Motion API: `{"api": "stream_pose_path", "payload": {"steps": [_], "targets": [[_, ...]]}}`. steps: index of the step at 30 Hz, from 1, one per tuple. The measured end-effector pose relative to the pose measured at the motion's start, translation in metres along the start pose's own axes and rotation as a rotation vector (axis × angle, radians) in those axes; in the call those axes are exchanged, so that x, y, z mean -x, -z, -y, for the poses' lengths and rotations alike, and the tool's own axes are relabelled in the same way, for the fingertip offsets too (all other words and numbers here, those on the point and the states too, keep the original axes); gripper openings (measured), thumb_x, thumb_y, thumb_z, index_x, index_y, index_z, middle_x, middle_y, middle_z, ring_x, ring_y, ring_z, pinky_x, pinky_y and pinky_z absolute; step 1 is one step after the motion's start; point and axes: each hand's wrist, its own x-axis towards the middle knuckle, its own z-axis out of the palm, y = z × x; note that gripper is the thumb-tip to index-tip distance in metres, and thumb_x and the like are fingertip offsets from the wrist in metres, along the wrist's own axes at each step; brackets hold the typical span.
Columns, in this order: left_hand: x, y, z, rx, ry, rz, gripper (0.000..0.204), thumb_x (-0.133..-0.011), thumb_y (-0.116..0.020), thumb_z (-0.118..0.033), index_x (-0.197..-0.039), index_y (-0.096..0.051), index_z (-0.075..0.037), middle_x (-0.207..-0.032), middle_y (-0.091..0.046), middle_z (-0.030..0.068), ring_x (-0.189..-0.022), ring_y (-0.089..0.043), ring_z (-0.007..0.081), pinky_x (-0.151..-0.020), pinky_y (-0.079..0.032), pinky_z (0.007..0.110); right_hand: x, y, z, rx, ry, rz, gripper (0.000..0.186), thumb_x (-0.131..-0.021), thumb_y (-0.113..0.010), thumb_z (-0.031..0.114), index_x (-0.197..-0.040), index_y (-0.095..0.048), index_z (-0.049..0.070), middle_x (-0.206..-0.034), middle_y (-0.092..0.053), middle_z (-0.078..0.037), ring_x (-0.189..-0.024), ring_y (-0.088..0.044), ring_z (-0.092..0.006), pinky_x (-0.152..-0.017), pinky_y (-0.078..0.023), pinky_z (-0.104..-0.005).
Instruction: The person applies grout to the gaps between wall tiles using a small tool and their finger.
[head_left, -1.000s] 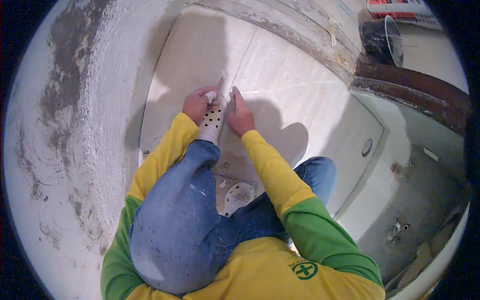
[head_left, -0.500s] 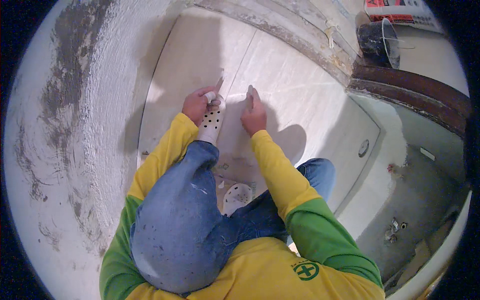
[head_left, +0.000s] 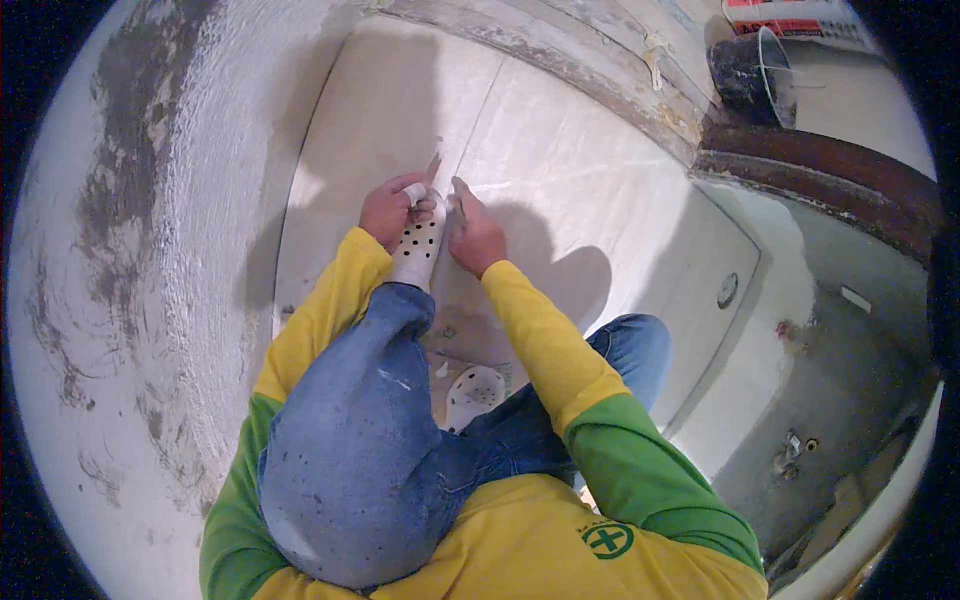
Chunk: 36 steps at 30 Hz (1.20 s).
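My left hand (head_left: pixel 387 210) is closed around a thin, flat blade-like tool (head_left: pixel 434 168), whose narrow tip points away from me over the pale tiled floor (head_left: pixel 560 140). Something white shows at its thumb; I cannot tell whether it is a wrap or part of the tool. This hand is just over the toe of a white perforated clog (head_left: pixel 420 240) on my left foot. My right hand (head_left: pixel 475 232) is to the right of that clog, close to the straight seam between tiles. Its forefinger stretches forward with a greyish tip; the other fingers are partly hidden, and no held thing shows.
A rough, partly plastered wall (head_left: pixel 200 200) runs along the left. On the right are a round floor drain (head_left: pixel 728 291) and a dark, curved ledge (head_left: pixel 820 175). A black bucket (head_left: pixel 755 80) lies tilted at the far right, beside a printed sack (head_left: pixel 800 22).
My right hand has moved left, toward the clog and my left hand. My left hand stays nearly in place with the blade-like tool; the view has shifted slightly.
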Motion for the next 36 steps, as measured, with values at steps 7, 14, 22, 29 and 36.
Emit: {"api": "stream_pose_path", "payload": {"steps": [7,14,22,29,36], "targets": [[-0.001,0.005,0.0,-0.073,0.01,-0.028,0.029,-0.091,-0.055,-0.005,-0.119,-0.056,0.003,-0.091,-0.063,0.0086,-0.07,-0.061,0.0138,-0.062,-0.054,0.026,0.01,0.002,-0.005,-0.145,-0.252,0.03,0.056,-0.077,-0.054,0.009,-0.133,-0.046,0.013,-0.106,-0.064,-0.016,-0.095,-0.063,-0.0339,-0.085,-0.05,-0.0417],[0.002,-0.004,-0.004,-0.067,0.017,-0.054,0.029,-0.092,-0.054,-0.004,-0.12,-0.054,0.003,-0.092,-0.064,0.0093,-0.071,-0.062,0.0146,-0.063,-0.054,0.027,0.0,0.005,-0.013,-0.333,-0.034,-0.245,0.068,-0.075,-0.051,0.003,-0.141,-0.037,0.017,-0.122,-0.061,-0.015,-0.109,-0.06,-0.035,-0.092,-0.048,-0.0399],[0.001,0.004,-0.004,-0.074,0.014,-0.019,0.028,-0.092,-0.053,-0.004,-0.12,-0.054,0.003,-0.092,-0.064,0.0094,-0.072,-0.062,0.0141,-0.064,-0.054,0.026,-0.001,0.006,-0.006,-0.211,-0.045,-0.143,0.076,-0.074,-0.049,0.001,-0.145,-0.032,0.019,-0.129,-0.057,-0.015,-0.112,-0.059,-0.0338,-0.092,-0.049,-0.0392],[0.0,0.004,-0.004,-0.071,0.007,-0.016,0.028,-0.092,-0.053,-0.003,-0.119,-0.055,0.002,-0.093,-0.065,0.0091,-0.073,-0.062,0.0139,-0.065,-0.055,0.025,-0.008,-0.002,-0.001,-0.232,-0.032,-0.072,0.072,-0.076,-0.051,0.002,-0.144,-0.031,0.013,-0.122,-0.061,-0.016,-0.108,-0.062,-0.0264,-0.089,-0.049,-0.0323],[0.002,0.006,-0.001,-0.094,-0.002,-0.051,0.03,-0.092,-0.055,-0.011,-0.12,-0.055,0.001,-0.089,-0.062,0.0063,-0.072,-0.061,0.0148,-0.063,-0.053,0.027,-0.002,-0.002,-0.028,-0.415,-0.438,-0.017,0.049,-0.079,-0.054,0.008,-0.128,-0.048,0.007,-0.094,-0.066,-0.013,-0.085,-0.065,-0.0276,-0.08,-0.051,-0.038]]}}
